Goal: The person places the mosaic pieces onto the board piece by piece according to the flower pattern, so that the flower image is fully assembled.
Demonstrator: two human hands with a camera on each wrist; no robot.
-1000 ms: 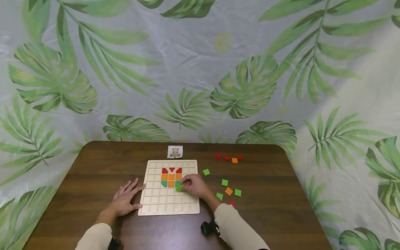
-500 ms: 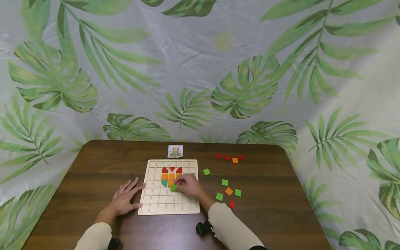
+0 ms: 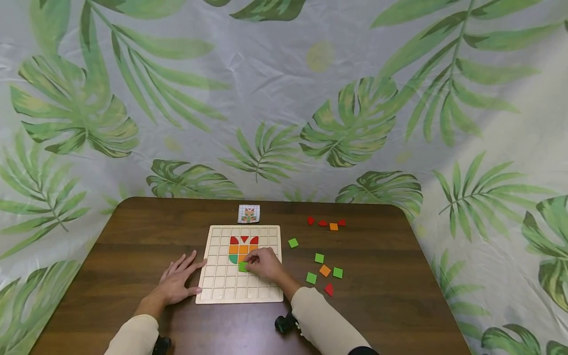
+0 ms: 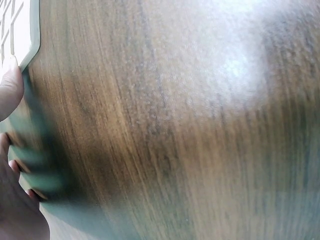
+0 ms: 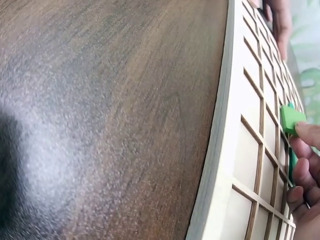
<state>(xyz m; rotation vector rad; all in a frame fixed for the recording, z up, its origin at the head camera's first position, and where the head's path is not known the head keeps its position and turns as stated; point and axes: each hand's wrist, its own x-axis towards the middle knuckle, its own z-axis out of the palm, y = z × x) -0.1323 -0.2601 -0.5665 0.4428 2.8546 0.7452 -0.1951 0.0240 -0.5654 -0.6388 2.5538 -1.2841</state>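
Observation:
A square wooden grid board (image 3: 222, 290) lies on the brown table. Red, orange and dark green tiles fill some of its cells, among them an orange tile (image 3: 233, 249) and a dark green quarter-round tile (image 3: 233, 259). My right hand (image 3: 265, 265) pinches a light green square tile (image 3: 242, 266) just below the orange column; the right wrist view shows this green tile (image 5: 291, 119) between thumb and fingers. Whether it sits in the cell I cannot tell. My left hand (image 3: 175, 283) rests with spread fingers at the board's left edge, its thumb (image 4: 11, 87) touching the rim.
A small printed pattern card (image 3: 249, 214) lies behind the board. To the right are loose tiles: several light green squares (image 3: 319, 258), an orange square (image 3: 325, 270), another orange square (image 3: 334, 227) and several red pieces (image 3: 329, 289). A leaf-patterned cloth (image 3: 275, 98) hangs behind the table.
My right hand has moved left across the board with the light green tile, from under the right column to under the middle one. My left hand has stayed in place.

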